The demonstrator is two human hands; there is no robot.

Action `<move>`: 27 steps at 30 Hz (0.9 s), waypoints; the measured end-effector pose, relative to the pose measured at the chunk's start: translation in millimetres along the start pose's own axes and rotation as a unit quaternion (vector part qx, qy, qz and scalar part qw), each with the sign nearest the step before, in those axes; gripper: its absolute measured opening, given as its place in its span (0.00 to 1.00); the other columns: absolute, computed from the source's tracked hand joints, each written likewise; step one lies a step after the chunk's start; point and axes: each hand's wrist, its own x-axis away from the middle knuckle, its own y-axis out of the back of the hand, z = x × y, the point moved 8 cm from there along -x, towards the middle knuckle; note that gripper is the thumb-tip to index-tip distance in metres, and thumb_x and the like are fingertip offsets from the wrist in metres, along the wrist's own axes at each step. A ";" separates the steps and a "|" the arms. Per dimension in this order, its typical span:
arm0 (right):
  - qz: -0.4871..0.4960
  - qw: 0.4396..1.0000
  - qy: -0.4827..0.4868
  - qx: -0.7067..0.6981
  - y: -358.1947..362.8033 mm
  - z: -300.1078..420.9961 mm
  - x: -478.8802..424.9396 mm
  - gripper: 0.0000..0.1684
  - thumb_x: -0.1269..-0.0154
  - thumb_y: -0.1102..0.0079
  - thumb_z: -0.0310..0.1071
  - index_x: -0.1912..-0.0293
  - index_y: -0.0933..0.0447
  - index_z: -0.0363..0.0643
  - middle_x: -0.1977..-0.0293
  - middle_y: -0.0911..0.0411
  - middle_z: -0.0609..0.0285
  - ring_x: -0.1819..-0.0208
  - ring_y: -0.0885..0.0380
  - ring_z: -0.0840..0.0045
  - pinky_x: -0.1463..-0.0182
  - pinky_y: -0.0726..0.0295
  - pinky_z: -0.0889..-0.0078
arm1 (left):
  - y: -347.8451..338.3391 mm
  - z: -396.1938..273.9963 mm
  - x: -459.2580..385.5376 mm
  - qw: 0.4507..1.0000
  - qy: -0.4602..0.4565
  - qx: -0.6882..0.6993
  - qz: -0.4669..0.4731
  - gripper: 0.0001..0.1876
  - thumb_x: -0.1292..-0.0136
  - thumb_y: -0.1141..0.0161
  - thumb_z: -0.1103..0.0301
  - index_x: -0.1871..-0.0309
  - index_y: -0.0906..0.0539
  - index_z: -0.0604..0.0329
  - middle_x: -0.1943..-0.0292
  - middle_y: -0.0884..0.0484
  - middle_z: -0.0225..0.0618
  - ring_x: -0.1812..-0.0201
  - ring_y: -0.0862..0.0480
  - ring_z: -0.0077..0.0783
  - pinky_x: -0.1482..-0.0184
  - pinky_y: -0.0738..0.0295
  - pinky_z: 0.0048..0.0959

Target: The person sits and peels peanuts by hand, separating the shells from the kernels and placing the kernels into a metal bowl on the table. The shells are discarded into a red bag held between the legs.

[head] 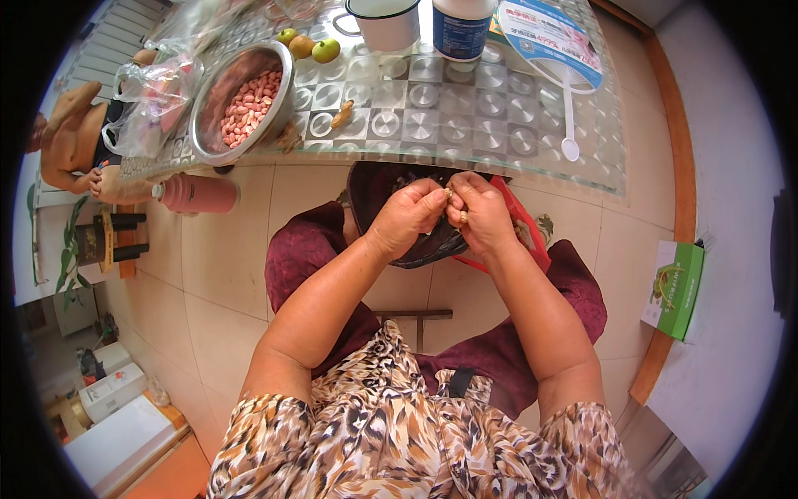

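Observation:
My left hand (408,215) and my right hand (483,212) meet just beyond the table's near edge, thumbs and fingertips pinching a small pale peanut (448,193) between them. A second peanut in its shell (464,217) is tucked in the curled fingers of my right hand. Below both hands stands a bin with a dark plastic liner (368,199), partly covered by them; dim scraps show inside. A red plastic bag (533,218) lies at its right, with pale contents partly hidden by my right wrist.
On the glass-topped table (424,125) stand a steel bowl (285,81) of shelled peanuts (249,112), an enamel mug (386,25), a white-and-blue jar (461,31), green fruits (325,51) and a plastic fan (552,37). A pink thermos (199,193) is on the floor; another person (81,137) sits at left.

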 end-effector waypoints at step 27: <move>-0.049 0.950 0.147 0.273 -15.8 23.0 7.7 0.08 0.37 0.42 0.29 0.61 0.25 0.33 0.80 0.26 0.67 0.81 0.30 0.88 0.77 0.30 0.82 | 18.1 8.5 -7.6 0.993 -0.059 -0.006 -0.101 0.08 0.29 0.45 0.65 0.63 0.22 0.58 0.75 0.27 0.23 0.75 0.33 0.14 0.73 0.37 0.17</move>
